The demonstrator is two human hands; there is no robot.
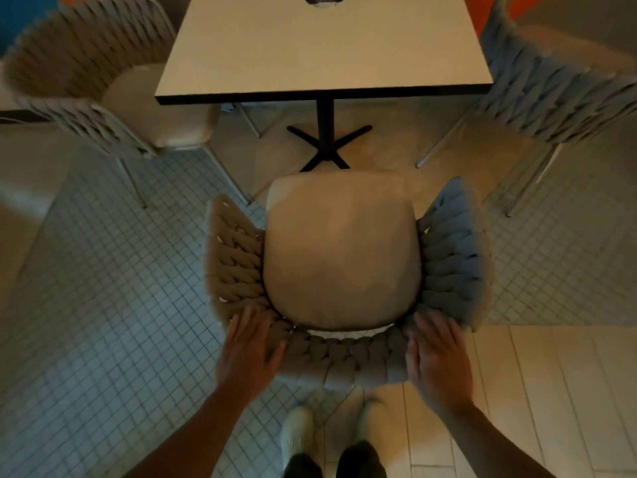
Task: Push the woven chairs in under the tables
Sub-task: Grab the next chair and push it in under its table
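Note:
A woven chair with a beige seat cushion stands right below me, facing a square light table on a black pedestal with a cross foot. The cushion's front edge lies short of the table's near edge. My left hand lies flat with straight fingers on the left end of the braided backrest. On the right end of the backrest my right hand rests the same way, fingers spread.
A second woven chair stands at the table's left side, its cushion partly under the top. A third woven chair stands at the right. My shoes are on the floor behind the chair, where small tiles meet planks.

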